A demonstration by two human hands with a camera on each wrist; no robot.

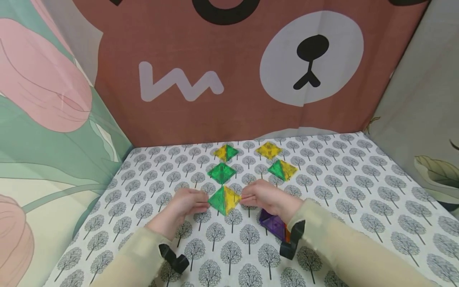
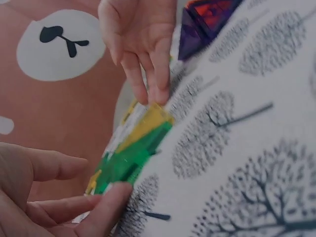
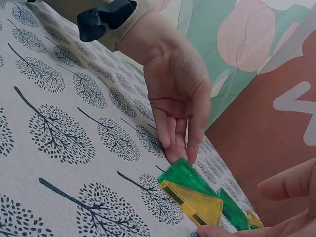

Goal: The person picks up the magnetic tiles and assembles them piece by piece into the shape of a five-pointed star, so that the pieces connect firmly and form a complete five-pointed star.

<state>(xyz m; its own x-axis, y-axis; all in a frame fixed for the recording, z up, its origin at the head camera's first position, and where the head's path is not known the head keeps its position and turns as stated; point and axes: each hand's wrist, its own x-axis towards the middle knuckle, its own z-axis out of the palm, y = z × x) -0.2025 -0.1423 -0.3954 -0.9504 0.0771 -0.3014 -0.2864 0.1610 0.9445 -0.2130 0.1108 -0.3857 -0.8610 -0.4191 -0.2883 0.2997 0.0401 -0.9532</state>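
A translucent green triangular tile [image 1: 217, 201] and a yellow one [image 1: 231, 200] lie side by side on the patterned cloth, together making a diamond. My left hand [image 1: 189, 202] is at the green outer corner, its straight fingertips touching it. From the other side my right hand [image 1: 264, 196] reaches in, fingers extended to the yellow outer corner. In the right wrist view the green tile [image 3: 185, 175] and the yellow tile [image 3: 197, 205] sit edge to edge between both hands. Beneath the right wrist, purple tiles [image 1: 271, 224] with some orange are partly hidden.
Behind the hands lie a green diamond [image 1: 222, 173], a yellow-green diamond [image 1: 226, 152], a yellow diamond [image 1: 269, 150] and a green-yellow one [image 1: 282, 170]. A tree-print cloth [image 1: 358, 239] covers the table. A brown bear-print curtain [image 1: 233, 115] hangs at the back, with printed fabric on both sides.
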